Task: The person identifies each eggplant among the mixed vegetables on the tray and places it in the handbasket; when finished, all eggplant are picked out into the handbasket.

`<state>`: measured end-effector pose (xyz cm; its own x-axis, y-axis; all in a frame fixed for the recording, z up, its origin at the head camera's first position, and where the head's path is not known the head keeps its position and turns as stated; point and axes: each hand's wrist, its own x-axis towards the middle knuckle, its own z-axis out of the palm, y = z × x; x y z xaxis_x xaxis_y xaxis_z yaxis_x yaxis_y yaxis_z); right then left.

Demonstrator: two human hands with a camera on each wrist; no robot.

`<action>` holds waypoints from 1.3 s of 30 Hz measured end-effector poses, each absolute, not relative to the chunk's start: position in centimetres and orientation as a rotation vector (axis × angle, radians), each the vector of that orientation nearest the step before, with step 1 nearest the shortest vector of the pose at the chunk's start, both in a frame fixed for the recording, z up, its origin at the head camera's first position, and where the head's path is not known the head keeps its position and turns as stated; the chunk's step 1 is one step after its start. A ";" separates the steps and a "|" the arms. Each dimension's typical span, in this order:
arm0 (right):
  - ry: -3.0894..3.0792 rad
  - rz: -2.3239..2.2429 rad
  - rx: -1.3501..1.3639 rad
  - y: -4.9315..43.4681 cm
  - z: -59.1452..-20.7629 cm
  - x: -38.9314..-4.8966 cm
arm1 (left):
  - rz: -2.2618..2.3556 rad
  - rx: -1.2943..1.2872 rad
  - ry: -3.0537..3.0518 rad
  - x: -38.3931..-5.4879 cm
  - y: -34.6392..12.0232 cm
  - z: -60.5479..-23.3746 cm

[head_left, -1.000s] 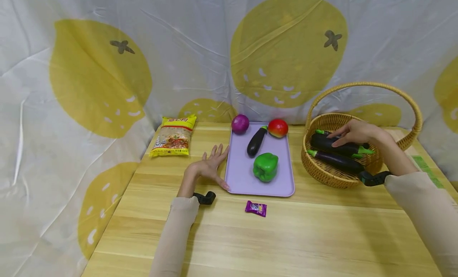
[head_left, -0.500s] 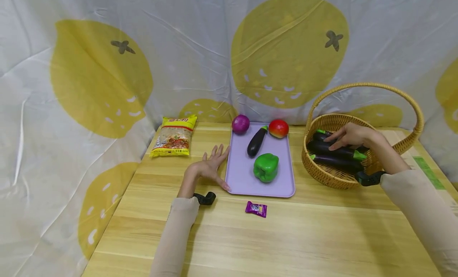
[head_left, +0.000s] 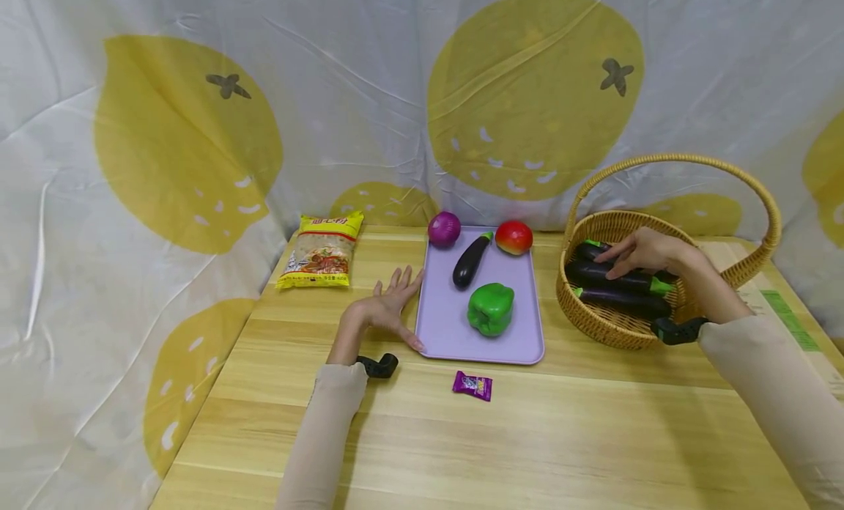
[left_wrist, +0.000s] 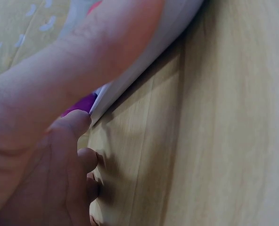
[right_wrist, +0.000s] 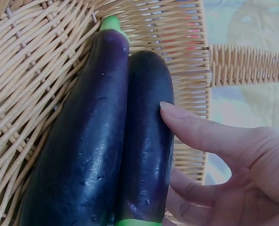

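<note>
My right hand (head_left: 645, 252) reaches into the wicker basket (head_left: 620, 340), its thumb on the middle eggplant (right_wrist: 146, 136) and its fingers curled down that eggplant's far side. A front eggplant (right_wrist: 83, 136), green stem toward the left in the head view, lies right alongside it. Behind them, a back eggplant (head_left: 591, 250) is partly hidden by the hand. At the lilac tray's (head_left: 442, 334) left edge, my left hand (head_left: 385, 310) has its fingers spread, thumb at the near corner. On the tray lie a small eggplant (head_left: 472, 261) and a green bell pepper (head_left: 491, 309).
A purple onion (head_left: 445, 229) and a red fruit (head_left: 513, 237) sit at the tray's back corners. Left of it lies a yellow food packet (head_left: 321, 251); in front is a small purple wrapped sweet (head_left: 472, 385). The basket's tall handle (head_left: 672, 158) arches over the right side.
My right hand and the middle eggplant have shifted slightly left, and the front eggplant's stem end has moved a little. My left hand stays where it was.
</note>
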<state>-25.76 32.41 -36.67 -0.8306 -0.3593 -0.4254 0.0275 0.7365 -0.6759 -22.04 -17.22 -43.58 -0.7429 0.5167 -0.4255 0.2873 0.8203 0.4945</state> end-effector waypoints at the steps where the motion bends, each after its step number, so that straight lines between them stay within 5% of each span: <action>1: 2.387 -0.949 -0.249 32.5 -36.7 -25.7 | 0.541 0.592 2.440 -22.0 -17.2 -43.6; 14: 2.384 -0.883 -0.221 32.8 -36.7 -26.4 | 0.528 0.590 2.448 -22.0 -17.4 -43.7; 23: 2.439 -0.741 -0.511 33.2 -34.6 -26.0 | 0.534 0.588 2.435 -22.1 -17.3 -43.6; 32: 2.288 -0.732 -0.909 28.2 -30.4 -23.9 | 0.543 0.579 2.427 -22.2 -17.3 -43.6; 39: 2.410 -0.851 -0.919 22.7 -29.7 -25.2 | 0.549 0.576 2.426 -22.3 -17.3 -43.8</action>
<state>-25.19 22.74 -29.72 -0.6922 -0.7028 -0.1639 -0.4441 0.5939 -0.6709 -22.29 -17.28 -43.78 -0.7386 0.5123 -0.4382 0.2736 0.8219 0.4997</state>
